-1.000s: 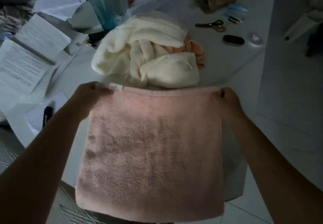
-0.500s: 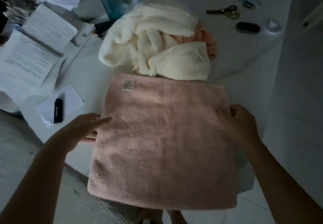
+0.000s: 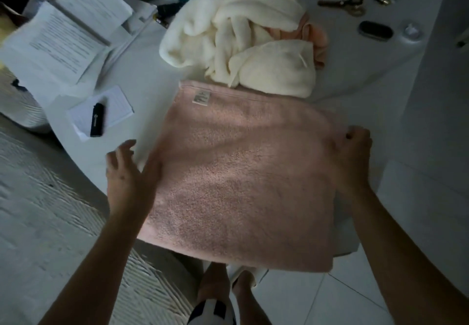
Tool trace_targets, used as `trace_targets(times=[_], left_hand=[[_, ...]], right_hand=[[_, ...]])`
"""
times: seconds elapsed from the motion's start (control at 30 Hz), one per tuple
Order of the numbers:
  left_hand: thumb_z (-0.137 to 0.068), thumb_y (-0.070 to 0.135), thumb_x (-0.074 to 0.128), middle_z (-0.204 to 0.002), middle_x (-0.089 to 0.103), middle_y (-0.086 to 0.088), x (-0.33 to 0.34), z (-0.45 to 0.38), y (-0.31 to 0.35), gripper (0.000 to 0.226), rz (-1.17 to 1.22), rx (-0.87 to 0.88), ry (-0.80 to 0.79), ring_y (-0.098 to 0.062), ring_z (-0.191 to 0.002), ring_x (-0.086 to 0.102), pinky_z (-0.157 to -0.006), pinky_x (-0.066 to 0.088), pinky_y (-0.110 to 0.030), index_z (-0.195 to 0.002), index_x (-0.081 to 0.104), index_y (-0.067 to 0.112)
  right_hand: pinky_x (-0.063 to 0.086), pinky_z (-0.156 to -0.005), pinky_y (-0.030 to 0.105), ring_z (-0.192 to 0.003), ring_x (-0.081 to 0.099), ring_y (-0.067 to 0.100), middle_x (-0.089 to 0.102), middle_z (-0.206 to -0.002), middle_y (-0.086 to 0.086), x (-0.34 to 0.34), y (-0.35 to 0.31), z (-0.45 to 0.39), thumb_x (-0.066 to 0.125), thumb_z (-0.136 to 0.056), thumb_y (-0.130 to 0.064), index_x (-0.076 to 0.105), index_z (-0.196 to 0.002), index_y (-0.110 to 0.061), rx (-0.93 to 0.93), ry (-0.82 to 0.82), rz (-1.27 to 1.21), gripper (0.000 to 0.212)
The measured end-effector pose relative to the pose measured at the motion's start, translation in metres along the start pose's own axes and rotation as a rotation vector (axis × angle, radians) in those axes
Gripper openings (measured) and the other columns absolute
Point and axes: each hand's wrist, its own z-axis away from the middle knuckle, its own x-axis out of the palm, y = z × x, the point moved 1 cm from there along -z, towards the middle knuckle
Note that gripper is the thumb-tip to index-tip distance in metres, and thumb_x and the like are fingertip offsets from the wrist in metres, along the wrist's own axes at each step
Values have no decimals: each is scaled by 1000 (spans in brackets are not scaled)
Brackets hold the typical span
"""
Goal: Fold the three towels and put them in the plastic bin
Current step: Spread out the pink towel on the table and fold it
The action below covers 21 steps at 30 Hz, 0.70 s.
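Before me the white tabletop (image 3: 142, 76) carries my pink towel (image 3: 241, 172), a crumpled cream towel (image 3: 243, 45), papers (image 3: 58, 43), scissors (image 3: 347, 5) and a notepad (image 3: 111, 111).

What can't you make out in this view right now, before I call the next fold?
- Plastic bin: nowhere in the head view.
- Peach towel: mostly buried under the cream towel.
- Pink towel: label too small to read; layers underneath hidden.
- Right hand: fingertips curled out of sight at the towel edge.

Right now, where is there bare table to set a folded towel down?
Bare table lies between the papers, the cream towel and the pink towel. Another patch sits right of the cream towel, below the scissors. The far left is crowded.
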Motion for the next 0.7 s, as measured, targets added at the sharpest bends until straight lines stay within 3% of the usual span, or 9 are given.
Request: trace_targets(times=[0.03,0.1,0.17,0.23,0.37,0.43,0.53,0.6,0.7], left_hand=[[-92,42,61,-136,49,-23,7,8,10,63,-65,139,4,-42,-118,51,-94,47,-56,-143,41,10],[-99,47,47,-162,18,-20,27,20,37,72,-170,346,-131,-41,-147,22,-115,25,-59,-157,21,15],[-103,53,25,-167,-7,-13,49,35,61,69,-269,475,-311,-33,-153,-7,-121,8,-61,-160,1,21],[-101,57,18,-166,-16,-8,61,45,65,70,-336,528,-375,-32,-152,-17,-119,5,-65,-158,-8,27],[-82,86,29,-166,-18,-4,51,42,40,95,-391,555,-415,-43,-150,-15,-110,1,-76,-156,-8,40],[-74,92,33,-166,-19,-5,48,42,35,106,-425,580,-440,-45,-149,-14,-106,4,-81,-157,-6,39],[-66,96,33,-163,-27,-5,53,41,42,113,-394,533,-470,-43,-147,-24,-106,-3,-81,-156,-10,41],[-71,95,30,-164,-26,-7,54,41,47,109,-370,530,-439,-42,-148,-24,-108,-6,-78,-157,-8,40],[-84,83,30,-167,-10,-8,52,48,41,93,-307,652,-342,-40,-151,-13,-112,1,-75,-159,5,34]], right_hand=[[42,-100,42,-124,49,34,50,-136,20,8,-11,15,60,-89,-26,44,-137,-3,-132,20,85,55],[26,-117,50,-145,28,36,31,-157,17,36,-36,56,52,-93,-35,29,-151,-11,-485,-101,239,67],[12,-121,51,-152,9,33,13,-165,12,71,-49,97,35,-99,-42,20,-156,-14,-789,-304,388,65],[9,-122,52,-153,1,30,6,-166,9,88,-44,106,22,-102,-48,16,-157,-15,-906,-377,533,64],[16,-121,51,-153,6,26,7,-166,8,59,2,48,19,-100,-51,12,-157,-16,-755,-240,658,67],[12,-121,54,-152,4,28,4,-166,9,38,25,22,22,-98,-51,6,-157,-16,-615,-242,657,71],[8,-120,58,-152,5,31,8,-165,14,29,20,17,27,-98,-44,8,-156,-8,-355,-192,610,71],[2,-121,56,-151,7,33,10,-164,17,41,0,43,29,-100,-39,13,-155,-6,-416,-153,542,67],[-2,-122,49,-153,-3,28,2,-166,12,61,-3,100,24,-101,-41,7,-157,-10,-771,-293,521,66]])
